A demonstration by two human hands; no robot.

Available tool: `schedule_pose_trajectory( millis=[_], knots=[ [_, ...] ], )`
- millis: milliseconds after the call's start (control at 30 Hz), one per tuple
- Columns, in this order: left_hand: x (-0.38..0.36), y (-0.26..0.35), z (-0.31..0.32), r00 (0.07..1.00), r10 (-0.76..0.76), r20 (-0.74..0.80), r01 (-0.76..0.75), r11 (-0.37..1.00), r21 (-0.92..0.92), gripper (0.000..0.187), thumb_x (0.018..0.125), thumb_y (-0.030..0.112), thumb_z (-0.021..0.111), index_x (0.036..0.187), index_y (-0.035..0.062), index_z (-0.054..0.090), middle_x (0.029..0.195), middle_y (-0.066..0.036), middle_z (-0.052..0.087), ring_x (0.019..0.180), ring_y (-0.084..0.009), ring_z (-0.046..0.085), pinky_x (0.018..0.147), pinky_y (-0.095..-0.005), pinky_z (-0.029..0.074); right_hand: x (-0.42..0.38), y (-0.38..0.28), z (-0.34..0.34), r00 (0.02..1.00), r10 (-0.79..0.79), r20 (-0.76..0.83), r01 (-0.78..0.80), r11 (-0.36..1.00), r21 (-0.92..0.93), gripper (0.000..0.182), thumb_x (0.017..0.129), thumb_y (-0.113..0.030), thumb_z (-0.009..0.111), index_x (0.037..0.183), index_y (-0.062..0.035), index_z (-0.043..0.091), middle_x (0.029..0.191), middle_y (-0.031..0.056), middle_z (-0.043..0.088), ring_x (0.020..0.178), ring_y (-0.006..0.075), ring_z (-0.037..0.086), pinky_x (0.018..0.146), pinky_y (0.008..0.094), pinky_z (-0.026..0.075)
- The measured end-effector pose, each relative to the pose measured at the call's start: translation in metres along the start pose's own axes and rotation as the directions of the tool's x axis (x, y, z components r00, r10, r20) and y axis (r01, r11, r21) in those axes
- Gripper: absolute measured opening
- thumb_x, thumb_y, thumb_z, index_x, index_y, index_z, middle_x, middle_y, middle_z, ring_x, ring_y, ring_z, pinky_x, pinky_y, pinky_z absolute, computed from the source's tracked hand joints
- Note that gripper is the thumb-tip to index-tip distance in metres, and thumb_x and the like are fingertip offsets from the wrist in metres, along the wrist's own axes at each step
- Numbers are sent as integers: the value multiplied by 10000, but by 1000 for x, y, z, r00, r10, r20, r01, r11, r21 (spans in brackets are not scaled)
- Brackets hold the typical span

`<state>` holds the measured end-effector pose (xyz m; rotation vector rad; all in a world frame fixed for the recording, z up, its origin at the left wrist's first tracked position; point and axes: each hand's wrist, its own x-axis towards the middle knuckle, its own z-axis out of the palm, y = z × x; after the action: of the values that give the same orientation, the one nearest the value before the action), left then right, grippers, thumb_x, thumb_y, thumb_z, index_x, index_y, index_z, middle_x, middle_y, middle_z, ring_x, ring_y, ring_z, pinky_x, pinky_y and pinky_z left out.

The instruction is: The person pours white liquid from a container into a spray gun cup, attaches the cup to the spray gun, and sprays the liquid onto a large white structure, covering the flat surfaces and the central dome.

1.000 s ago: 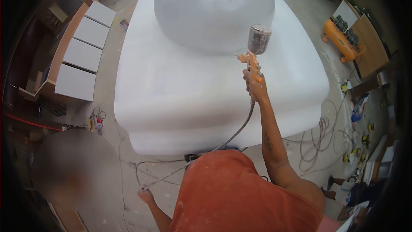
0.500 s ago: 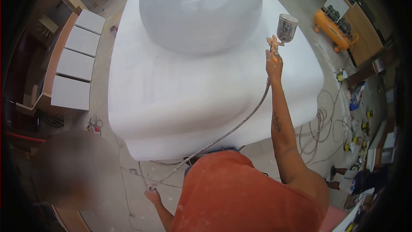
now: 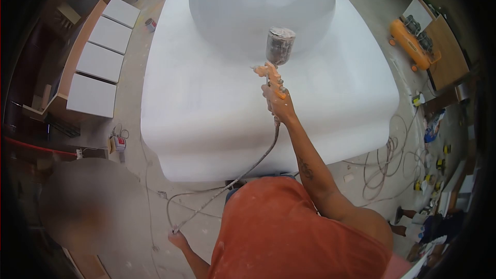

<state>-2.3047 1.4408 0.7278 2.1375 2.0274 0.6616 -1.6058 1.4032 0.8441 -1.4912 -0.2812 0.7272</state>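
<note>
My right hand (image 3: 279,104) is wrapped round the handle of an orange spray gun (image 3: 273,78), its nozzle pointing left. A paint-spattered metal cup (image 3: 281,46) sits upright on top of the gun. From the handle's bottom an air hose (image 3: 243,174) curves down to my left hand (image 3: 177,239), which is closed on it low at the left. In front of me stands a large white moulded form (image 3: 217,119) with a smooth grey dome (image 3: 258,8) on it. The gun is over the white surface, just nearer to me than the dome.
Several white panels (image 3: 93,94) lie on a bench at the left. Paint cans stand on the floor, one (image 3: 118,143) near the left bench. An orange air compressor (image 3: 411,44) stands at the right. Coiled hoses (image 3: 382,168) cover floor there, and another person's legs (image 3: 405,220) show at lower right.
My right hand has swung the spray gun leftward and nearer to me, from the form's right side to its middle. My left hand still grips the hose. The view has shifted slightly.
</note>
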Motion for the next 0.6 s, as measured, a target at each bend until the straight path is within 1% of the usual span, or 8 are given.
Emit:
schedule_pose_trajectory(
  millis=[33,100,200,267,333,500,567,600],
  knots=[
    [-2,-1,-1,1000,-7,1,7,1000,4,475,948,260,667,652,-80,515,548,-203,410,525,-282,347,525,-496,283,-2,1,4,999,-3,54,-2,996,94,250,933,-288,672,799,-116,551,614,-76,457,432,18,347,387,223,303],
    [0,-1,3,995,-90,40,91,996,-20,473,936,244,684,651,-42,438,566,-186,382,556,-279,321,539,-476,298,-4,0,6,999,4,38,-6,997,76,231,934,-279,673,819,-113,560,611,-79,456,433,16,353,389,218,302],
    [6,3,11,993,-102,50,103,995,-5,443,928,240,685,662,-48,479,569,-202,421,545,-290,350,540,-477,318,-2,5,-7,998,-12,-66,11,1000,-6,245,935,-283,672,800,-110,563,599,-77,453,433,23,365,388,225,305],
    [-3,18,19,998,-53,41,55,998,-38,420,922,234,683,675,-54,503,573,-209,443,542,-299,365,543,-474,332,3,14,-38,978,-39,-206,31,999,-43,276,934,-303,672,772,-109,561,575,-73,444,427,35,374,385,234,301],
    [-8,34,25,1000,-2,31,4,998,-70,399,917,228,682,688,-60,528,578,-216,465,539,-308,381,545,-471,346,6,12,-72,963,-38,-267,25,998,-53,288,935,-310,670,760,-110,559,563,-73,436,423,41,374,384,238,298],
    [-9,70,46,973,42,225,-45,999,8,358,895,199,689,703,-66,543,585,-227,467,535,-324,393,543,-467,362,33,2,-163,908,-92,-409,45,991,-123,293,942,-313,659,763,-104,558,552,-64,434,416,51,382,387,246,299],
    [-10,87,54,968,71,242,-68,997,-22,348,891,185,692,699,-63,541,584,-224,456,533,-321,388,540,-464,359,54,-2,-197,863,-130,-489,43,982,-185,328,930,-320,665,825,-17,593,631,9,525,452,103,445,417,295,365],
    [-11,95,54,963,89,254,-81,996,-42,338,887,171,696,695,-60,539,582,-222,445,531,-317,383,537,-460,356,61,-9,-208,862,-132,-490,44,981,-187,328,930,-320,665,825,-17,593,631,9,525,452,103,445,417,295,365]
  ],
)
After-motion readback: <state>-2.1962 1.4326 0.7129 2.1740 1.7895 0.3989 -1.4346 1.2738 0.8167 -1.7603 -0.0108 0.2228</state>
